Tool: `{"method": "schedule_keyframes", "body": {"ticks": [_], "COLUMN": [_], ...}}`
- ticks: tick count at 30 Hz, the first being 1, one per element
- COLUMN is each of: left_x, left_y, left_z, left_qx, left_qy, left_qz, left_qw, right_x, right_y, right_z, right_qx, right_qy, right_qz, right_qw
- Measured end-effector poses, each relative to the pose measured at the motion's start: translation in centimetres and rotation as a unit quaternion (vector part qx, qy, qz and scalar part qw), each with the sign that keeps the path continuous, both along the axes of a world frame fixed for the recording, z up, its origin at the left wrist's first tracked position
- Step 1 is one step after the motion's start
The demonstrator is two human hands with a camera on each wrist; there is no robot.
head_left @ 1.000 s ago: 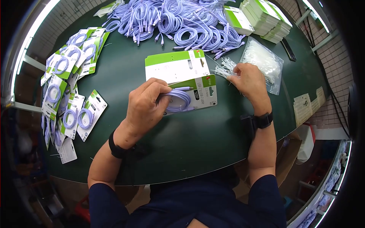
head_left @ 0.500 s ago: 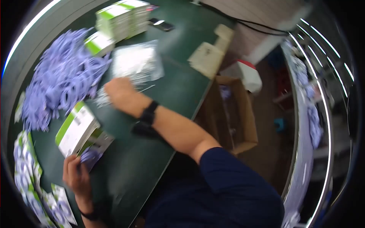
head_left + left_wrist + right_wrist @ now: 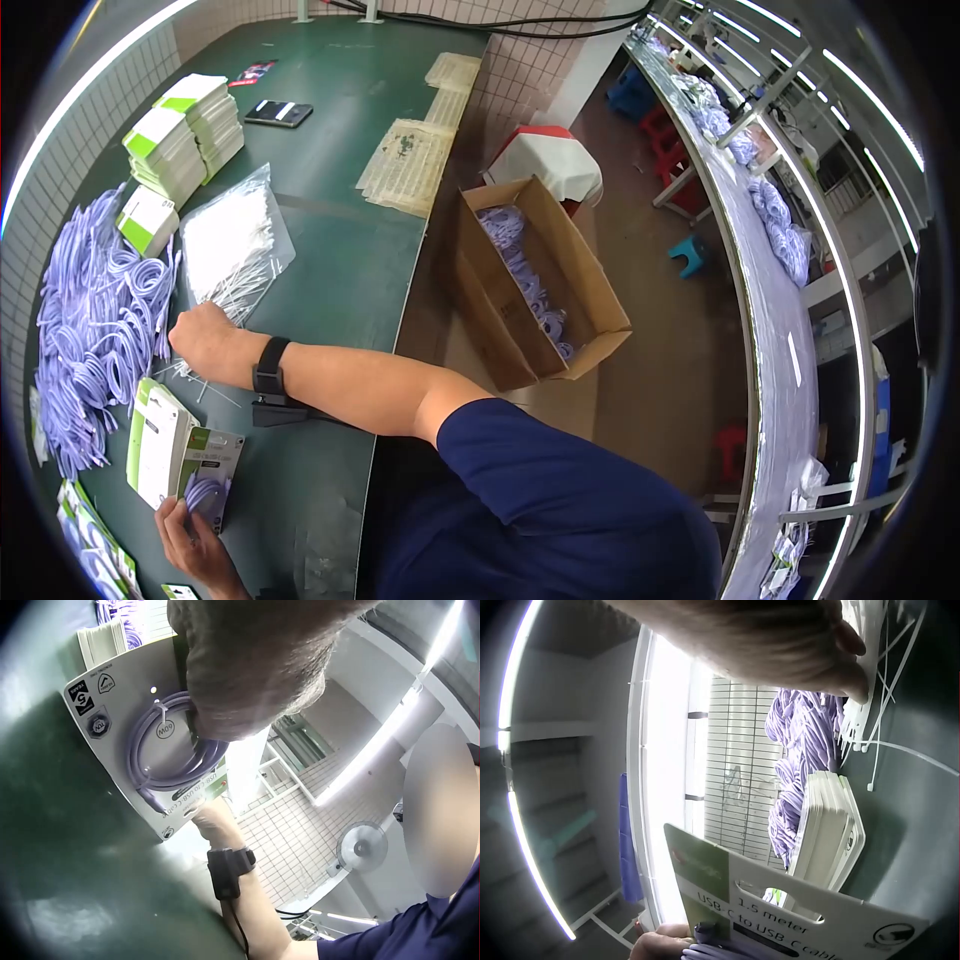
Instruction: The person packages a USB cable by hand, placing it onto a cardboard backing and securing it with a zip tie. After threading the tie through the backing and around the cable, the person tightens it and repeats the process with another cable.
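Observation:
My left hand [image 3: 195,550] holds a printed card [image 3: 218,452] with a coiled purple USB-C cable [image 3: 203,492] against its face. In the left wrist view, a thin white tie crosses the top of the coil [image 3: 135,754]. The card overlaps a stack of white and green cards [image 3: 155,440] on the green table. Farther along, my right hand [image 3: 213,342] reaches down into loose white cable ties [image 3: 178,368]. Seen from the right wrist, its thumb and fingers pinch at the bunched ties [image 3: 862,716]; how many they hold is hidden.
A clear bag of cable ties [image 3: 235,235] lies beyond my right hand. Purple cables [image 3: 100,320] are heaped at the left, finished-looking cable cards [image 3: 95,545] nearer me. Stacked cards [image 3: 180,135] and a phone [image 3: 278,113] stand farther back. A cardboard box [image 3: 595,270] sits beyond the table edge.
The head view has swung to the right, bringing the box and aisle into sight. My right hand remains at the cable ties, and my left hand still holds the card and cable.

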State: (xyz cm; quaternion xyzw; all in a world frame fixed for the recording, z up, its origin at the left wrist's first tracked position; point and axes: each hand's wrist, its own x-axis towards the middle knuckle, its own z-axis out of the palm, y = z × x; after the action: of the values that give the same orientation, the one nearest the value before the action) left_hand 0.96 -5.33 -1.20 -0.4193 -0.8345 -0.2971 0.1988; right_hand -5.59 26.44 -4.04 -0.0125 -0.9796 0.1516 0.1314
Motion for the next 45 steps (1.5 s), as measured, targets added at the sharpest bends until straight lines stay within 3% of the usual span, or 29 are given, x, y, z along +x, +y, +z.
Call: {"method": "schedule_keyframes", "body": {"ticks": [15,17,20,21,22,23,25,27,28,37,40,45], "left_x": [0.6,0.9,1.1,1.0,0.9,1.0,0.9,1.1,1.0,1.1,1.3,1.6], "left_y": [0.5,1.2,2.5,2.6,2.3,2.2,1.8,1.9,1.6,1.6,1.5,1.2], "left_z": [0.3,0.8,1.5,1.6,1.5,1.6,1.4,1.6,1.6,0.7,1.1,1.9], "left_qx": [0.016,0.028,0.038,0.041,0.030,0.032,0.051,0.058,0.063,0.023,0.034,0.024], "left_qy": [0.001,0.016,0.050,0.064,0.072,0.077,0.058,0.067,0.075,0.130,0.132,0.105], "left_qz": [-0.021,-0.030,-0.030,-0.039,-0.033,-0.035,-0.056,-0.059,-0.065,-0.060,-0.080,-0.092], "left_qw": [1.000,0.999,0.998,0.996,0.996,0.996,0.995,0.994,0.993,0.989,0.987,0.990], "right_x": [0.1,0.7,0.7,0.5,1.8,0.9,1.0,1.1,1.4,1.8,3.3,5.2], "right_y": [0.5,1.5,1.9,2.1,2.1,1.9,2.2,3.0,2.3,0.5,-0.5,-5.0], "right_z": [0.7,-0.1,-0.5,-0.9,0.9,1.1,1.4,1.4,2.8,4.7,4.8,6.6], "right_qx": [0.002,-0.026,-0.018,-0.025,-0.007,0.037,0.022,-0.011,-0.064,-0.196,-0.474,-0.644], "right_qy": [0.021,0.120,0.086,0.122,0.110,0.043,0.034,0.134,0.129,0.283,0.129,-0.070], "right_qz": [-0.031,0.008,-0.004,0.012,0.026,-0.015,-0.049,-0.003,-0.029,0.111,0.047,0.090], "right_qw": [0.999,0.992,0.996,0.992,0.994,0.998,0.998,0.991,0.989,0.932,0.870,0.756]}}
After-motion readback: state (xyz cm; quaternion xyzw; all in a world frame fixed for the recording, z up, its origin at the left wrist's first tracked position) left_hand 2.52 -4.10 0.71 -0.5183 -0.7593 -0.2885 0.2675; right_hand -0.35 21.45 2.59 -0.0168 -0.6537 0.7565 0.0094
